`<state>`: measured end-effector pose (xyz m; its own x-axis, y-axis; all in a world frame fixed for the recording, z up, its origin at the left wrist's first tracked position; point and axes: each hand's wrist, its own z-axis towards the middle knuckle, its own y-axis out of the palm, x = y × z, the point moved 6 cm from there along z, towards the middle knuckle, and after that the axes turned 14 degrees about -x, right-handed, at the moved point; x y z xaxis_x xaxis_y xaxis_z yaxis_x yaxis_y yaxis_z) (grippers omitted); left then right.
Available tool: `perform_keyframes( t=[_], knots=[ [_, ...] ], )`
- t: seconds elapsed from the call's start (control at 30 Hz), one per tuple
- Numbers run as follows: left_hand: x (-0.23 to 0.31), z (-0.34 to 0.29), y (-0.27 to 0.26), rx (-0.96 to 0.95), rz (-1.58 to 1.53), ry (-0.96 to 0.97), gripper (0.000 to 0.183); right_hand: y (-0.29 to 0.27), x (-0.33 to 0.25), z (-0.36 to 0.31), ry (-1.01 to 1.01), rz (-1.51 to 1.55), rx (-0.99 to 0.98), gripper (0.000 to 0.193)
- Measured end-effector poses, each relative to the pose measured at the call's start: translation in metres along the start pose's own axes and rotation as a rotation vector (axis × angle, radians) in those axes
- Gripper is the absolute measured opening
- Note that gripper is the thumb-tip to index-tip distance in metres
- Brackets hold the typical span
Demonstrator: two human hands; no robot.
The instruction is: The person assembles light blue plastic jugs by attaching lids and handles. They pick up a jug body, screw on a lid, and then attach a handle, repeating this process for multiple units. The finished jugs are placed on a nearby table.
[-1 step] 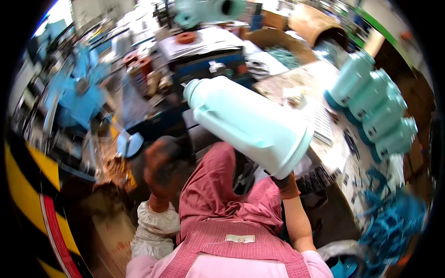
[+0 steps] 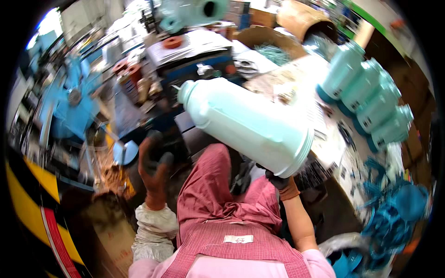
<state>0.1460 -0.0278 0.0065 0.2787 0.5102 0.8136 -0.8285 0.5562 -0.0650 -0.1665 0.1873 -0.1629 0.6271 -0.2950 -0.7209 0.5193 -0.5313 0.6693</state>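
Observation:
A pale mint plastic flask shell (image 2: 245,123) lies tilted in the air over my lap. Its narrow neck points to the upper left, and its wide threaded end is at the lower right. My right hand (image 2: 282,182), in an orange-brown glove with dark fingers, grips that wide end from below; some of its fingers are hidden by the shell. To the left of my knee, my left hand (image 2: 155,169) is raised in a similar glove, slightly blurred. Its thumb and fingers are apart, holding nothing, and it does not touch the shell.
Several similar flasks (image 2: 364,99) with darker bases stand in a row along the right-hand worktable (image 2: 331,160). Teal plastic scraps (image 2: 394,217) are heaped at the lower right. Left are a blue machine part (image 2: 74,97) and a yellow-black striped edge (image 2: 32,190). Papers (image 2: 204,44) lie ahead.
The flask shell has rolled, so its side handle no longer shows. My left hand's fingers have spread apart and lifted slightly. The surroundings have shifted a little leftward in view.

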Motion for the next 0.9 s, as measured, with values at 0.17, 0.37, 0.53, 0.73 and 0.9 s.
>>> perform_keyframes(
  t=[0.17,0.37,0.53,0.73,0.9],
  knots=[
    [-0.085,0.047,-0.018,-0.071,-0.465,-0.251,0.055,-0.008,0.046,-0.019,0.038,0.243,-0.135,0.043],
    [0.002,0.108,-0.048,-0.158,-0.224,-0.123,0.048,0.057,0.099,-0.015,0.228,0.236,-0.415,0.042],
    [0.104,0.095,-0.013,-0.377,0.692,0.443,0.042,0.041,0.057,0.010,0.135,-0.241,-0.520,0.042],
    [0.118,0.080,0.040,-0.798,0.928,0.548,0.022,-0.108,-0.044,0.049,-0.256,-1.173,0.203,0.032],
    [0.122,0.081,0.070,-1.008,0.800,0.511,0.030,-0.185,-0.017,0.115,-0.086,-1.519,0.220,0.034]
  ],
)
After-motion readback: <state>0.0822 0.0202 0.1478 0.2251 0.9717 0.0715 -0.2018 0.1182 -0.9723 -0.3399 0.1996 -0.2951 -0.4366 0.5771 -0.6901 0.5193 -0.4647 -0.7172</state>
